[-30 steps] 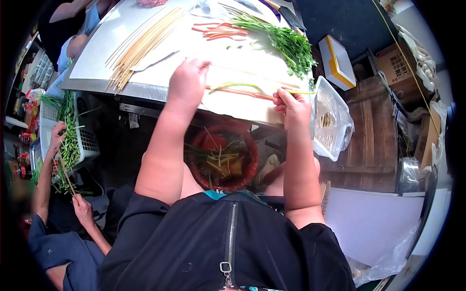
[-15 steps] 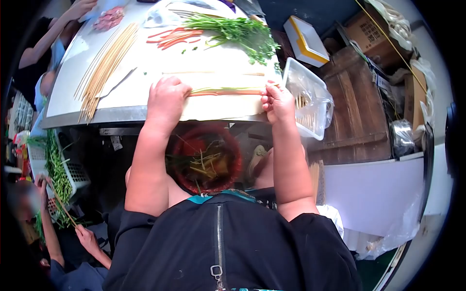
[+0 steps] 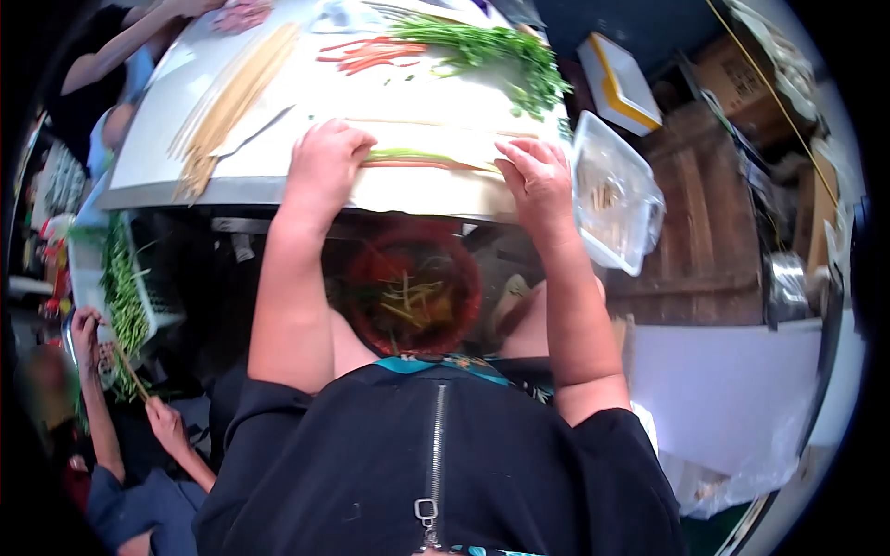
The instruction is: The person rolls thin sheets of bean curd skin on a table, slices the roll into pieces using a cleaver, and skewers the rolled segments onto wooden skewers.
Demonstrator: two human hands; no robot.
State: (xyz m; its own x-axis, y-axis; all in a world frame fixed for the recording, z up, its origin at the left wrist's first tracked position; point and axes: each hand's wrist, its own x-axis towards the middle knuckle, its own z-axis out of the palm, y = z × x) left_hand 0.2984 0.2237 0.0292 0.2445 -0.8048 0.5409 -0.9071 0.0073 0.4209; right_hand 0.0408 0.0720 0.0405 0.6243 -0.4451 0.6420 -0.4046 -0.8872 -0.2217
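Across a pale sheet (image 3: 436, 193) at the table's front edge lie a green stalk (image 3: 413, 154) and a reddish strip (image 3: 417, 165), side by side. My left hand (image 3: 326, 167) pinches their left end, fingers pressed together. At the right end, my right hand (image 3: 535, 176) has thumb and forefinger apart beside the stalk tip, with nothing visible between them. Behind the hands a thin skewer (image 3: 426, 124) lies crosswise. Red strips (image 3: 375, 54) and leafy green herbs (image 3: 491, 56) are farther back. A knife (image 3: 250, 132) rests left of my left hand, beside a bundle of skewers (image 3: 236, 93).
A clear plastic bin (image 3: 614, 208) stands right of the table (image 3: 148, 167). Below is a red basin (image 3: 413, 292) with scraps. At the left, a co-worker's hands (image 3: 167, 426) hold a thin stick near a basket (image 3: 148, 296) of greens. Another person stands at the far left.
The left hand came down to the left end of the stalk and strip, which now lie straight on the sheet. The right thumb and forefinger have parted. The camera view also shifted.
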